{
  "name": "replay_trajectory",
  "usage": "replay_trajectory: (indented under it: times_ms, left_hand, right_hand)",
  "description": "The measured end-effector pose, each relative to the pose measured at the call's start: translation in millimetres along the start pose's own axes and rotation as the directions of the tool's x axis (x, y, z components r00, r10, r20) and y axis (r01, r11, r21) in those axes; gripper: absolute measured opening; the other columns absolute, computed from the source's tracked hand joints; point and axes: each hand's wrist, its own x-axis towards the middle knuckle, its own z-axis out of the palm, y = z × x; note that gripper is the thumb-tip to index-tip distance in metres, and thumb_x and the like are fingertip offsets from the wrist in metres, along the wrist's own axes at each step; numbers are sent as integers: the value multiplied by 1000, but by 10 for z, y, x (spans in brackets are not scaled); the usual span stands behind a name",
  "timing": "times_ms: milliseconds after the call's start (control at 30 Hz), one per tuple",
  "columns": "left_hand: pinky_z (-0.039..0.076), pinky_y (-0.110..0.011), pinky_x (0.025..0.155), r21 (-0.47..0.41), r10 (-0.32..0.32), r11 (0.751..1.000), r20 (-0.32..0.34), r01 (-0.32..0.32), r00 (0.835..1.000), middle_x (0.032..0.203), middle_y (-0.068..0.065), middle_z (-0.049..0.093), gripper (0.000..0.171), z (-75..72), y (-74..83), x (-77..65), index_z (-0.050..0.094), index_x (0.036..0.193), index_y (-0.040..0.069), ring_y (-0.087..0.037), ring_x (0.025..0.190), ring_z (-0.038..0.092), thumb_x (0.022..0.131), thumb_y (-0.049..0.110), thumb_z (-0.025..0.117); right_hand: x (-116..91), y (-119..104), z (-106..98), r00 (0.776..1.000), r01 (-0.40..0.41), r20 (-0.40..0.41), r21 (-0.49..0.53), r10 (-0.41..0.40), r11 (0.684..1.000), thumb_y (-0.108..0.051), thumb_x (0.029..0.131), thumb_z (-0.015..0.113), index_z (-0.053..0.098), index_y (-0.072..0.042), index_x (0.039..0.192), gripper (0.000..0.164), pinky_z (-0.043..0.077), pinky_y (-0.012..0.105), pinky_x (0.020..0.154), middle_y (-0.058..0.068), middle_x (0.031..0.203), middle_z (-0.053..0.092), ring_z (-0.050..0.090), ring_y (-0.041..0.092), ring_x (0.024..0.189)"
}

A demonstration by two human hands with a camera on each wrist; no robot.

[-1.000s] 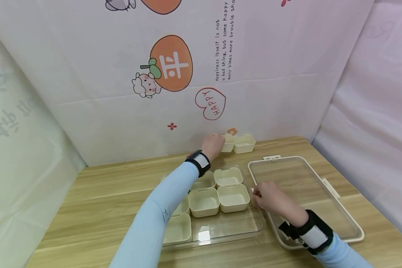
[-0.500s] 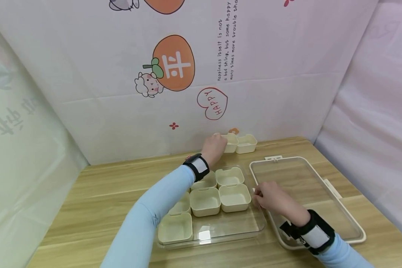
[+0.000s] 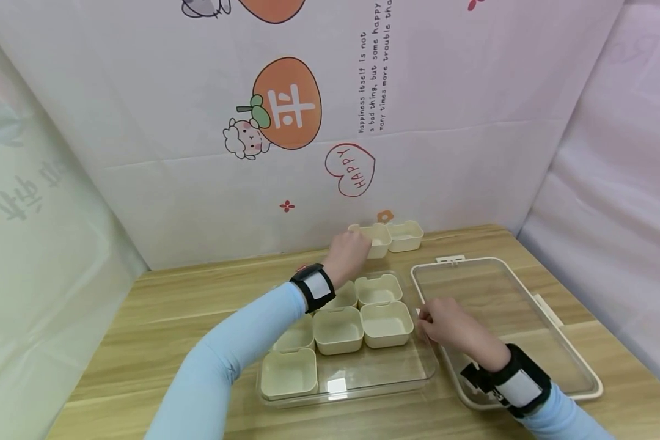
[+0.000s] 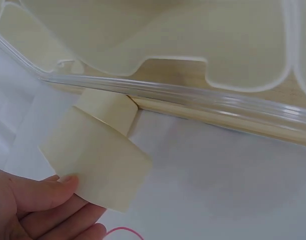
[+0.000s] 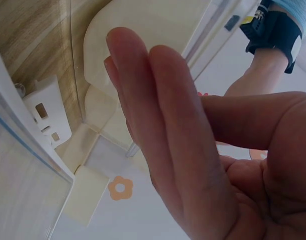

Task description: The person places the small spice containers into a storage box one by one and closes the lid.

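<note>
My left hand [image 3: 348, 258] pinches a small cream box [image 3: 378, 242] by its side at the back of the table. In the left wrist view the thumb lies on the wall of that box [image 4: 97, 157], which looks tilted. Right beside it stands a second cream box [image 3: 406, 238]. Nearer to me, a clear tray [image 3: 376, 374] holds several cream boxes [image 3: 338, 332], some partly hidden by my left arm. My right hand [image 3: 452, 327] is at the tray's right wall, fingers loosely bent; the right wrist view shows nothing held in its fingers [image 5: 170, 125].
A clear lid with a cream rim [image 3: 418, 282] and clips [image 3: 547, 310] lies right of the tray, under my right forearm. A printed white cloth [image 3: 198, 201] rises behind the wooden table [image 3: 159, 324], and more cloth hangs at both sides.
My left hand has drawn the held box slightly down and toward me, away from the back cloth. The right hand stays at the tray's right wall.
</note>
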Motion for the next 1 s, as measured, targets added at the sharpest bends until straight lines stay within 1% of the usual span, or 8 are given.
replay_trajectory:
  times_ms: [67,233,300,467,633,767,867,1000]
  left_hand:
    - [52,-28,49,6,9,1000,1,-9,1000,69,3,62,24,-29,-2,-44,68,72,13,-11,64,61,89,3,54]
    - [50,-26,45,45,25,999,-41,-23,999,64,4,61,26,-65,-18,-144,68,69,14,-10,60,59,88,4,55]
    - [49,-25,44,50,29,998,-41,-27,999,63,4,59,25,-79,-27,-183,67,68,14,-9,59,58,87,3,55]
    - [47,-24,43,46,50,998,-25,-49,998,60,4,55,24,-117,-40,-278,65,65,14,-8,56,53,85,3,56]
    - [46,-23,43,54,75,996,-58,-72,996,56,5,50,27,-147,-38,-379,63,62,15,-7,53,46,85,2,56]
    - [46,-23,42,75,85,994,-89,-79,992,55,6,52,28,-170,-24,-463,64,63,16,-6,53,49,86,3,56]
    - [45,-25,41,65,83,995,-95,-77,992,56,6,54,28,-184,-15,-522,65,62,16,-8,53,53,86,4,58]
    - [44,-26,39,54,82,996,-95,-77,992,56,6,54,29,-214,-13,-591,62,59,17,-9,54,53,84,2,58]
  right_hand:
    - [-3,3,1,1000,6,-3,1,-6,1000,-7,86,61,66,-8,67,19,41,23,48,-1,53,58,49,8,49]
    - [-6,15,10,1000,23,-21,-12,-23,1000,-7,85,63,68,-6,70,16,42,23,48,-3,55,57,50,8,50]
    - [-6,14,10,1000,17,-21,-9,-17,1000,-7,85,63,67,-6,70,16,42,24,48,-3,54,56,50,8,50]
    - [-7,8,11,1000,17,-24,-6,-17,1000,-6,85,62,67,-7,68,17,41,23,47,-4,51,55,49,7,48]
    - [-5,6,12,1000,20,-24,-7,-20,1000,-6,85,62,67,-6,69,17,42,23,47,-4,52,55,49,7,49]
    - [-2,3,13,1000,15,-26,-7,-16,1000,-6,84,62,68,-6,68,17,42,23,47,-4,52,55,49,7,49]
    - [1,1,10,999,24,-25,-16,-24,1000,-6,84,62,68,-7,68,17,41,23,47,-4,52,55,48,7,49]
    - [2,4,11,1000,22,-21,-15,-22,1000,-6,84,62,68,-6,69,17,42,23,47,-4,52,55,49,7,49]
